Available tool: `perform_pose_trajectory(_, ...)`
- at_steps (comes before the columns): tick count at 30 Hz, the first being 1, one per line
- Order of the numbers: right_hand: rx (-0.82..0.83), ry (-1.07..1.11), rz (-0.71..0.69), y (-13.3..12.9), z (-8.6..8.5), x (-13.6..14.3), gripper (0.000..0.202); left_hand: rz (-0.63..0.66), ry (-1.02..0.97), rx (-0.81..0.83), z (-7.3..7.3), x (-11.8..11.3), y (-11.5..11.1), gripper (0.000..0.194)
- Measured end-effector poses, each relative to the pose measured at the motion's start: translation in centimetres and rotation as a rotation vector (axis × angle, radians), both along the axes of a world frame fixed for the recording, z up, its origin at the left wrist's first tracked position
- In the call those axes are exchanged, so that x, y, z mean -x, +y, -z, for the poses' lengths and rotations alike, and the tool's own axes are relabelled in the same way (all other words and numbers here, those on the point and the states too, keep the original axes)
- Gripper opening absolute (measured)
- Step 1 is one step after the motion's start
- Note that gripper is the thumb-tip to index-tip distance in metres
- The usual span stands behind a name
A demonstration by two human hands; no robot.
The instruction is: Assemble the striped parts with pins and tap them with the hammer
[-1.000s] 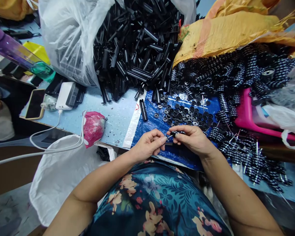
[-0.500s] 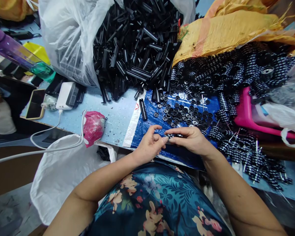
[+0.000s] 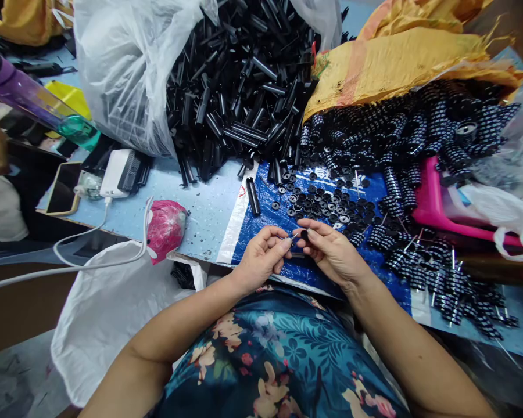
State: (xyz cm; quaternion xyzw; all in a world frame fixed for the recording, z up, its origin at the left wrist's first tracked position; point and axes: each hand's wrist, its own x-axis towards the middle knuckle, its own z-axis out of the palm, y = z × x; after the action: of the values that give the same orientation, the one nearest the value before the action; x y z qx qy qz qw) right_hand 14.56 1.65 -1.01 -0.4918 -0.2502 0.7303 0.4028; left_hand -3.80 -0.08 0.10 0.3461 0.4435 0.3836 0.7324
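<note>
My left hand [image 3: 265, 253] is closed, its thumb and finger pinching a thin metal pin [image 3: 293, 236] that points toward my right hand. In the fingertips of my right hand [image 3: 331, 247] is a small black disc [image 3: 304, 235], close to the pin's end. Whatever lies deeper in either palm is hidden. Just beyond my fingers, many loose black discs [image 3: 326, 202] are scattered on a blue plastic sheet [image 3: 265, 226]. One black tube [image 3: 253, 196] lies by itself on the sheet, up and left of my hands.
A heap of black tubes [image 3: 244, 110] spills from a clear bag [image 3: 122, 75]. To the right are patterned black-and-white pieces [image 3: 436, 273], a yellow sack [image 3: 392, 64] and a pink basket [image 3: 427, 191]. On the left are a red bundle [image 3: 166, 229], a white cable [image 3: 96, 267] and a phone [image 3: 63, 188].
Earlier my fingertips met over a small patterned piece. Now my hands are slightly apart, the pin shows between them, and the black disc is visible in my right fingers.
</note>
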Motion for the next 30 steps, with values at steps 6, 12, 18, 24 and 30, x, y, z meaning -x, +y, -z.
perform_pose_trajectory(6,-0.069,-0.028,0.004,-0.1,-0.2,0.8,0.037,0.065,0.068,-0.026,-0.2,0.0,0.1,0.046)
perform_pose_trajectory(12,-0.095,-0.032,-0.029,-0.6,0.3,1.1,0.036,0.059,0.089,-0.029,-0.1,0.0,-0.2,0.047)
perform_pose_trajectory(18,-0.097,-0.031,0.003,-0.7,0.5,1.2,0.035,0.047,0.078,-0.014,-0.2,0.2,-0.4,0.049)
perform_pose_trajectory(24,-0.070,-0.112,-0.013,-1.1,0.3,1.0,0.041,0.020,0.110,0.030,-0.4,0.0,-1.0,0.052)
perform_pose_trajectory(30,0.027,-0.165,-0.098,-0.1,2.3,1.5,0.044,-0.066,0.169,-0.042,-0.3,0.1,-0.8,0.062)
